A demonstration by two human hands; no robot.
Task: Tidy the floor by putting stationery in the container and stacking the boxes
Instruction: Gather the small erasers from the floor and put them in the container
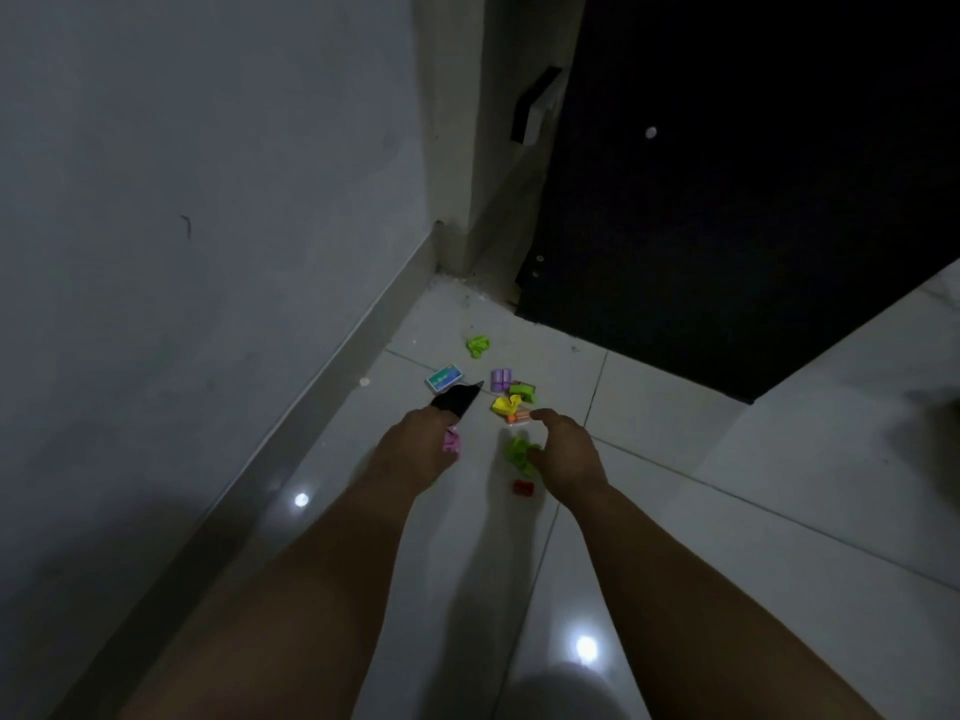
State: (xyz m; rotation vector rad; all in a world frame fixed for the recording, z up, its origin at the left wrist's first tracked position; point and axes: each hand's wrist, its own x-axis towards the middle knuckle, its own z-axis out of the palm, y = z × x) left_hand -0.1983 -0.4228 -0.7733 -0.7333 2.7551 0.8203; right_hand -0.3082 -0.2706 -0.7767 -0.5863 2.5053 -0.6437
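Small colourful items lie scattered on the white tiled floor [675,537]. My left hand [415,449] grips a black object [457,400] that points away from me, with a pink piece [451,440] against its fingers. My right hand [563,452] reaches down with curled fingers onto a crumpled green item [519,454]; whether it grips it is unclear. Beyond lie a yellow item [505,405], an orange piece [518,418], a purple pack [502,379], a green box [522,391], a teal and white box [444,378] and another green lump [478,345]. A red box [523,487] sits near my right wrist.
A grey wall [208,200] with a skirting board runs along the left. A dark door [727,200] stands ahead at the right, beside a pale door frame [498,148]. The scene is dim, with light spots reflected on the tiles.
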